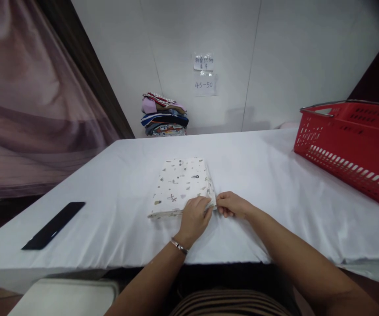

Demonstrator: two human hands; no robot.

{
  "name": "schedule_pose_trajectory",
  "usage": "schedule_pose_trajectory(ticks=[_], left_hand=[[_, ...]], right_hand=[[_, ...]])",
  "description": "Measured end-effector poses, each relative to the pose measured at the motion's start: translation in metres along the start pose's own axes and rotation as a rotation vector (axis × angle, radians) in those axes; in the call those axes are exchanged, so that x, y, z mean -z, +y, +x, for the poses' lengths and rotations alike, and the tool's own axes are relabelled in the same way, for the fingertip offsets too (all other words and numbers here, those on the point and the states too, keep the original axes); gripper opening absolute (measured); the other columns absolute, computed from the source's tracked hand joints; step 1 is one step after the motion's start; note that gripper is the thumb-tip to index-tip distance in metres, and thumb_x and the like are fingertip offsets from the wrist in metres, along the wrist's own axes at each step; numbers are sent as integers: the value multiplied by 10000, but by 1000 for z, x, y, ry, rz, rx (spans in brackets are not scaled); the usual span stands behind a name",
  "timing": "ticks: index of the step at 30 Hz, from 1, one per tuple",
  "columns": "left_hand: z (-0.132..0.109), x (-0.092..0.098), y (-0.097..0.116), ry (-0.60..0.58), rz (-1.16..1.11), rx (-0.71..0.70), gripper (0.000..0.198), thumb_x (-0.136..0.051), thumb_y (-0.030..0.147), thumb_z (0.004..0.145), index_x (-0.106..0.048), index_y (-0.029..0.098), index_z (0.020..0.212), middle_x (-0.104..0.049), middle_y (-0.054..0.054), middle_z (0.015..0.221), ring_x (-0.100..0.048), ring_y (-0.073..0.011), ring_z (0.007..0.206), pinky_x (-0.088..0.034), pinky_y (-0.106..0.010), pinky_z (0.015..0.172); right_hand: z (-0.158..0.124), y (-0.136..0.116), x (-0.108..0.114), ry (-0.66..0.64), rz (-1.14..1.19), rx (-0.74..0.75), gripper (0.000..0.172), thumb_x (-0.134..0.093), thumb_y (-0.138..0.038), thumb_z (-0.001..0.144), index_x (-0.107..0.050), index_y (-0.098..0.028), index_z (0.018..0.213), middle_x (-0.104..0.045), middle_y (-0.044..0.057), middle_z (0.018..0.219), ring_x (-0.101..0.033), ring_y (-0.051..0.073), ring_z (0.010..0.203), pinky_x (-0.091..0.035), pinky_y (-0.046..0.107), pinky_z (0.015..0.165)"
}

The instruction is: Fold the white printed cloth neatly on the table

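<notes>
A folded white cloth (pixel 179 184) with small scattered prints lies in several layers on the white-covered table. My left hand (pixel 196 214), with a bracelet at the wrist, is closed on the near edge of the cloth close to its right corner, fingers curled over the top layer. Just beside it, my right hand (pixel 231 205) pinches the near right corner of the same cloth between thumb and fingers. The hands hide part of that corner.
A red plastic basket (pixel 350 145) stands at the right. Folded fabrics (pixel 165 116) are stacked at the far edge by the wall. A flat black object (pixel 54 226) lies at the left. A white stool (pixel 67 296) is below the near left edge; paper signs (pixel 205 85) hang on the wall.
</notes>
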State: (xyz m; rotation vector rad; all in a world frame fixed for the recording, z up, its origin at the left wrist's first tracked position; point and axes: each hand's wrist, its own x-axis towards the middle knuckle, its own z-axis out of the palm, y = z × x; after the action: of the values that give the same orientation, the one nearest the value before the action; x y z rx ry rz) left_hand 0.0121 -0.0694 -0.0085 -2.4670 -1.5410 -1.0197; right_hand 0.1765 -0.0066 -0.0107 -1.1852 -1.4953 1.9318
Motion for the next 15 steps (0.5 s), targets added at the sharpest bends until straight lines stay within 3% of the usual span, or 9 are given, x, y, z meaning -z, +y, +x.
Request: schedule_pose_trajectory(ticks=[6, 15], left_hand=[[-2, 0, 6, -88, 10, 32, 221, -486, 162, 799, -474, 184, 1019, -554, -57, 973, -504, -201, 913, -421, -358, 785], [1, 1, 10, -125, 105, 56, 244, -516, 215, 803, -452, 185, 1036, -535, -59, 967, -494, -217, 923, -416, -369, 790]], right_hand=[[-5, -5, 0, 7, 79, -46, 49, -564, -182, 627, -526, -170, 656, -580, -38, 478, -516, 63, 403, -212, 142, 296], [-4, -8, -2, 38, 45, 27, 74, -579, -225, 638, -541, -161, 640, -638, 4, 535, -562, 93, 491, -315, 153, 364]])
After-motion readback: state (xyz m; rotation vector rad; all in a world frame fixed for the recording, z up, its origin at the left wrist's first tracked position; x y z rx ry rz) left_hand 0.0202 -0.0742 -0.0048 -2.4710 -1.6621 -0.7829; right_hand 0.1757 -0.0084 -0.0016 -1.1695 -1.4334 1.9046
